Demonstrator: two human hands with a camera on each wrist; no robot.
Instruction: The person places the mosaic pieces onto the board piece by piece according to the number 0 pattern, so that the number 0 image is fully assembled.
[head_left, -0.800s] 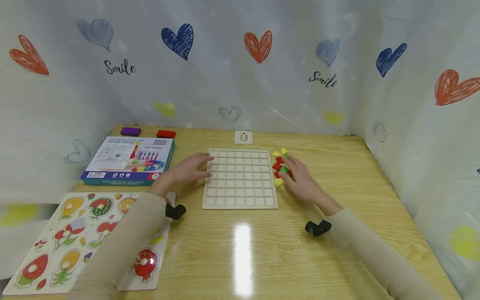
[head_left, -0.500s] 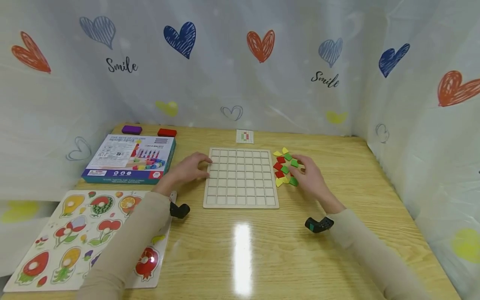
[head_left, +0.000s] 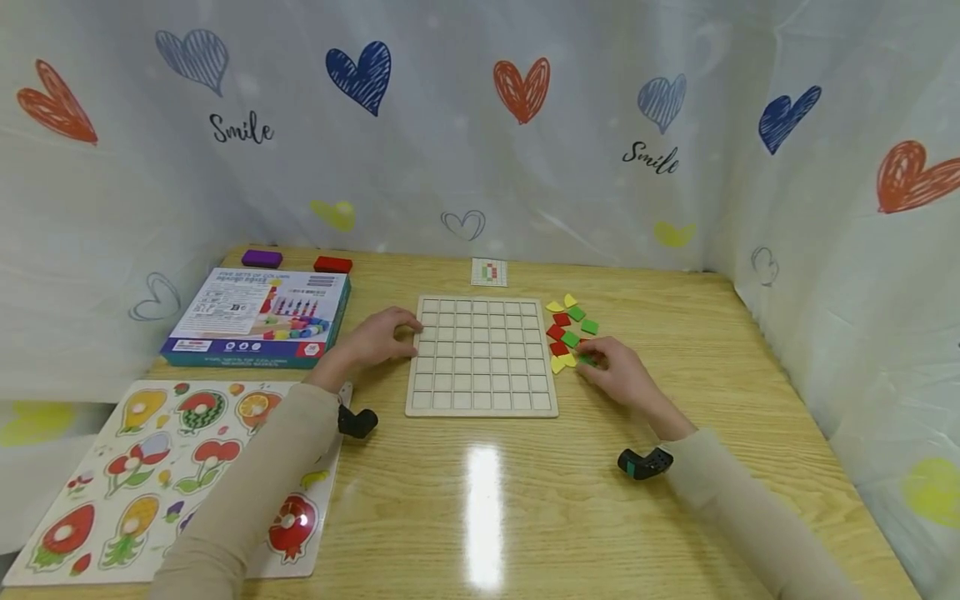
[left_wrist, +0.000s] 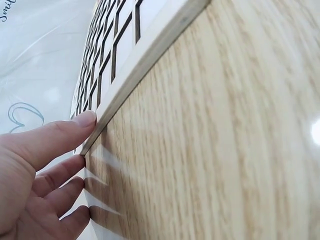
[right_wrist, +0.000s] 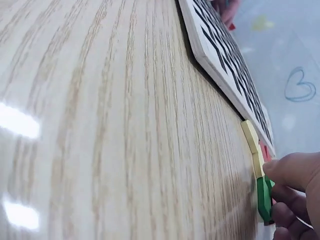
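**Grid board empty, first tile being picked**

Right hand [head_left: 626,379] pinches a green tile [head_left: 587,360] at the near edge of the loose tile pile [head_left: 570,333]; the right wrist view shows thumb and fingers curled on the green tile [right_wrist: 264,197], which lies on the surface just beside a yellow one. Left hand [head_left: 378,337] lies flat, fingers straight, fingertips [left_wrist: 85,119] pressed to the left rim of the grid board [head_left: 481,357], grasping nothing, steadying it by the look of it.

Progress, judged: at the very start. Every cell of the grid board that shows is bare, no tile seated. The whole pile sits on the surface [head_left: 525,500] just right of the board, touching or nearly touching its edge. All placing is left to do; the green tile is gripped but not lifted clear.

Counts:
- hands: 2
- grid boards: 1, seven columns by six rows as far as I can read
- loose tiles: roughly 10; about 3 yellow, 3 red, 4 green; some overlap or sit under the hand, so not exact
- small pattern card [head_left: 489,272] beyond the board: 1
- toy box [head_left: 258,317]: 1, left
- fruit puzzle board [head_left: 150,467]: 1, near left
- flat blocks at far left edge: 2, purple block [head_left: 262,258] and red block [head_left: 333,265]
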